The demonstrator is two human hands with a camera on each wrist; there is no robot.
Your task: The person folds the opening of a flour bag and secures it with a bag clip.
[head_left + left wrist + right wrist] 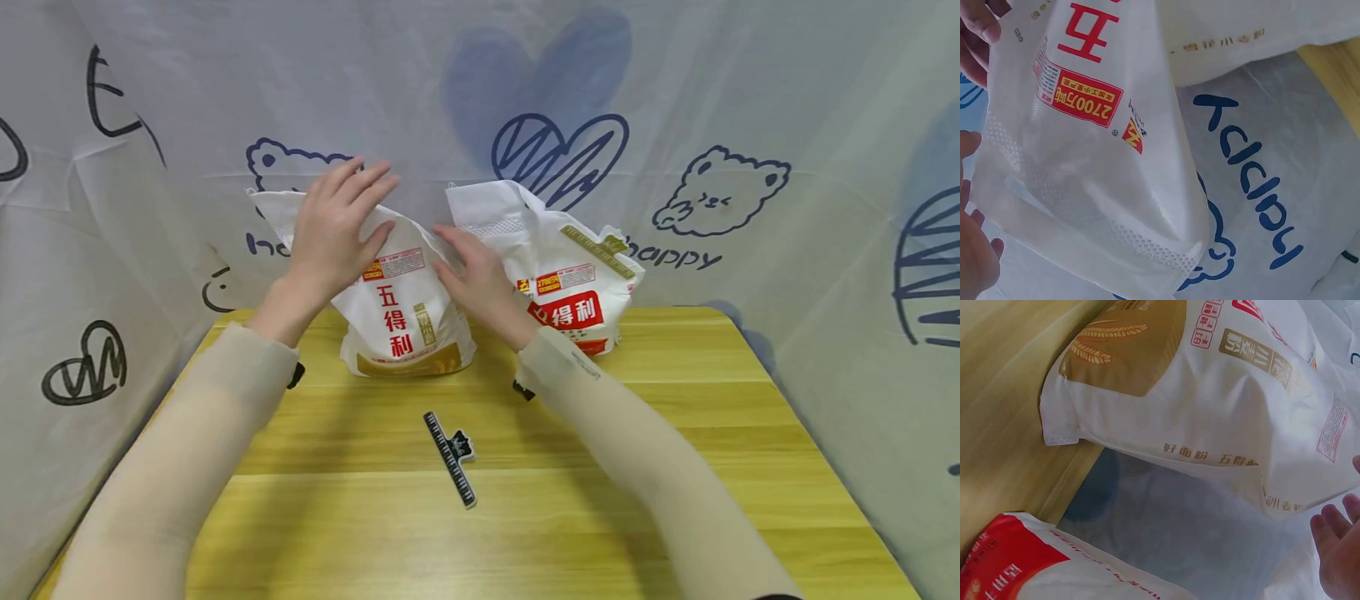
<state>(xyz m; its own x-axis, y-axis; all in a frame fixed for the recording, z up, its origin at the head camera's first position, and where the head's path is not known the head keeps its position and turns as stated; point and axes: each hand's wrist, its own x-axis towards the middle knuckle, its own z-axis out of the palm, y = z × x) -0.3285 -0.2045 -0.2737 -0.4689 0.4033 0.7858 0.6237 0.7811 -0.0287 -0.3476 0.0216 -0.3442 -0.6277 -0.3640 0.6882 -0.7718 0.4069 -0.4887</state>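
Note:
A white flour bag with red lettering stands upright at the left, its loose top raised. My left hand is at its upper left, fingers straight and spread. At the bag's upper right edge is my right hand, with fingers extended, touching or very near the edge. In the right wrist view, the right hand's fingers look straight beside the bag's side. The left wrist view shows the bag's top beside the left hand. A black long-bar clip with a piano-key pattern lies on the table.
A second flour bag stands at the right, with a gold long-bar clip across its upper corner. Both bags stand near the back of the wooden table. White printed cloth hangs behind and at the sides.

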